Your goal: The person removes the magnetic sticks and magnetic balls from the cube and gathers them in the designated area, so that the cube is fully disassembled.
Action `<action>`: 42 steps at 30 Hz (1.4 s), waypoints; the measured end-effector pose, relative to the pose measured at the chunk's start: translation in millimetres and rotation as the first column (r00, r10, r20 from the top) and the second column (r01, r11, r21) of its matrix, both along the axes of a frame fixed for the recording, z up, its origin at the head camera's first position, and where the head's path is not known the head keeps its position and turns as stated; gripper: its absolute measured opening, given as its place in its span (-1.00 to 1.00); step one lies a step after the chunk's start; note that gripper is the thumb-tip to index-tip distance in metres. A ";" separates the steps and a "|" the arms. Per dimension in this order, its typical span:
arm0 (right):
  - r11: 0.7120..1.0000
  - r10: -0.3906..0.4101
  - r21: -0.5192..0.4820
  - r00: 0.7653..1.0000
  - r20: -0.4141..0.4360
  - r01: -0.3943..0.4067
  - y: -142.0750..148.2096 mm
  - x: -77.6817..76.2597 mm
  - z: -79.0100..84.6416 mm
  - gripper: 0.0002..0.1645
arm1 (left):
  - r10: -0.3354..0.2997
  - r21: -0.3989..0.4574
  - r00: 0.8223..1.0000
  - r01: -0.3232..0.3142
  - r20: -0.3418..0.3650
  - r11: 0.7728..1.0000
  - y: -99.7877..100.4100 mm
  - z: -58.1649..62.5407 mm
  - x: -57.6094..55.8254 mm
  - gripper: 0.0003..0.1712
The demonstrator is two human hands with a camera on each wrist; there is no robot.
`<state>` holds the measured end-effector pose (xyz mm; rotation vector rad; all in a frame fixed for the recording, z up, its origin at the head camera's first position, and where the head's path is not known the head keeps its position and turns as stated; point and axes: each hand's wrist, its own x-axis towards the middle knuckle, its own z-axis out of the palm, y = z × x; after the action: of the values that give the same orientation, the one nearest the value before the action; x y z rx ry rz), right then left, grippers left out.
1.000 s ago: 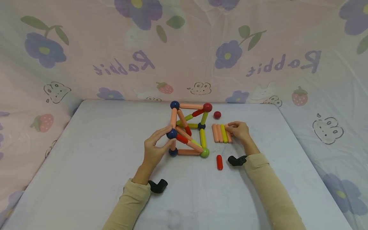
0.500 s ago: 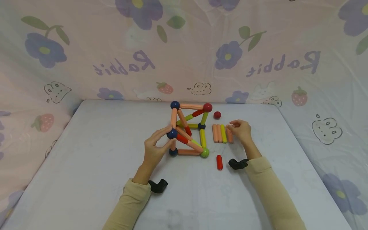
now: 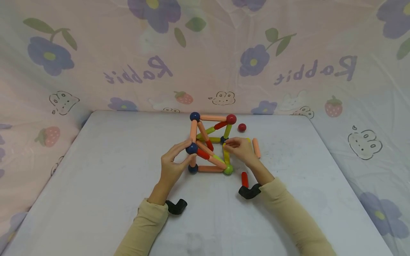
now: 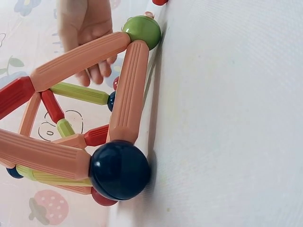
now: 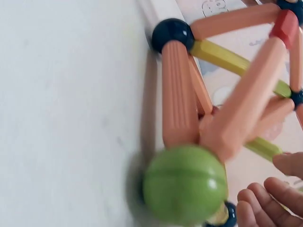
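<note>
A frame of toy building sticks (image 3: pixel 210 169) and balls stands on the table, its bars peach, yellow and red. With thumb and fingers, my left hand (image 3: pixel 171 167) pinches the raised dark blue ball (image 3: pixel 192 148) at its near left corner. My right hand (image 3: pixel 241 151) is at the frame's right side, fingertips by the upright yellow stick (image 3: pixel 226 155) and the dark blue ball behind it. In the right wrist view its fingers (image 5: pixel 272 198) are loosely bent with nothing seen between them. The green ball (image 5: pixel 184 187) forms the near right corner.
To the right of my right hand lies a loose peach stick (image 3: pixel 256 148); a yellow one (image 3: pixel 248 139) is mostly hidden behind the hand. A red stick (image 3: pixel 245 179) lies nearer, partly covered by the wrist camera (image 3: pixel 250 192). Behind sits a loose red ball (image 3: pixel 242 127).
My right hand has shifted the end peach stick slightly right, away from the row, then left it and moved left to the frame. My left hand stays on the blue ball.
</note>
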<state>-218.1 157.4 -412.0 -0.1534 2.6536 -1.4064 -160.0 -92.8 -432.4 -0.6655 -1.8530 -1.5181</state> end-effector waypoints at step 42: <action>0.997 0.069 0.052 0.994 -0.080 -0.065 -43.2 -2.8 -2.2 -0.63 | 0.020 -0.016 1.000 -0.021 -0.019 1.000 1.5 2.1 1.5 -0.49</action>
<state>-220.9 114.1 -414.2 -0.2982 2.7179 -1.3412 -158.5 -91.3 -430.3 -0.6646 -1.8543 -1.4800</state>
